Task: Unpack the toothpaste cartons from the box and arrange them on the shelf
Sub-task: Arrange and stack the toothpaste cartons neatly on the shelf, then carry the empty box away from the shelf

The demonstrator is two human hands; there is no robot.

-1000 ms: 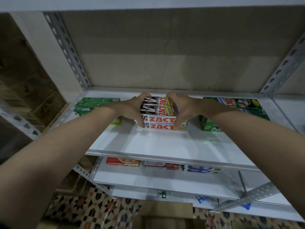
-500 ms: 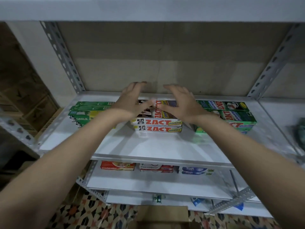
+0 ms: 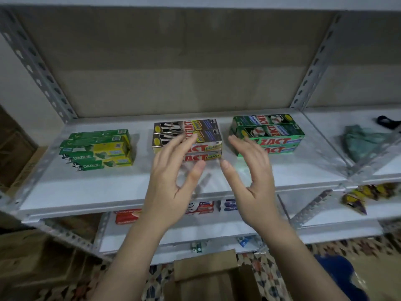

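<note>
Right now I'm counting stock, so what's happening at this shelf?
A person is stocking toothpaste cartons. Both hands, left hand and right hand, are open and hold nothing, in front of the middle Zact Smokers stack. A Darlie stack sits on its left, a green Zact stack on its right, all on the white shelf. The cardboard box waits below.

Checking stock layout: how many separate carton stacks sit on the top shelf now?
3: green Darlie stack at left, Zact Smokers stack centre, green Zact stack right. Cartons behind may be hidden.
</note>
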